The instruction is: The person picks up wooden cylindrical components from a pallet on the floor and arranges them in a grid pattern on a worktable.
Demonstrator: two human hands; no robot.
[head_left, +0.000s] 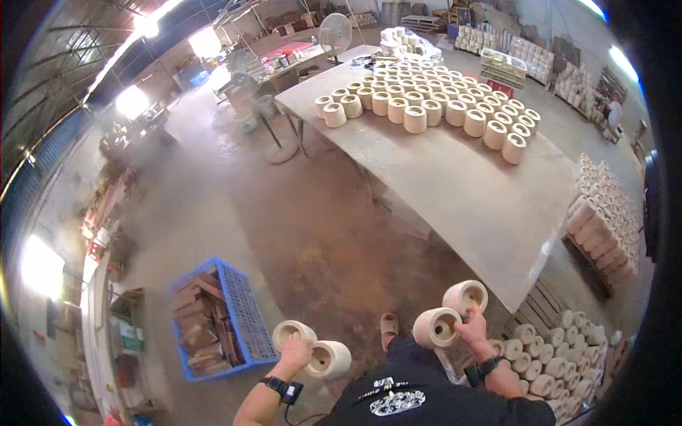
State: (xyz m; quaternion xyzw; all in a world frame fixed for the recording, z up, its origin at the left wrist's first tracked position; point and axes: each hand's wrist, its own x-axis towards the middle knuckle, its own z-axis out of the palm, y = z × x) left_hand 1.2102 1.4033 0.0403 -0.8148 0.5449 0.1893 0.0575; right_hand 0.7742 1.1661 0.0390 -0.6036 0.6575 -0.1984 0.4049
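My left hand (295, 353) is closed on two pale, wood-like round cups, one cup (334, 362) with its hollow end and a small hole facing up. My right hand (472, 331) grips two more such cups, a nearer cup (428, 328) and a farther cup (463, 290), with fingers hooked at their rims. Both pairs are in the air in front of my body. Ahead and to the right, many like cups (415, 119) stand upright in close rows on a large grey table (469, 206).
A blue crate (245, 319) of wood scraps sits on the floor at left. Stacked cups (550, 355) lie low at right, beside my right arm; another stack (604, 213) stands beyond the table. A pedestal fan (335, 32) is behind the table. The table's near corner juts toward me.
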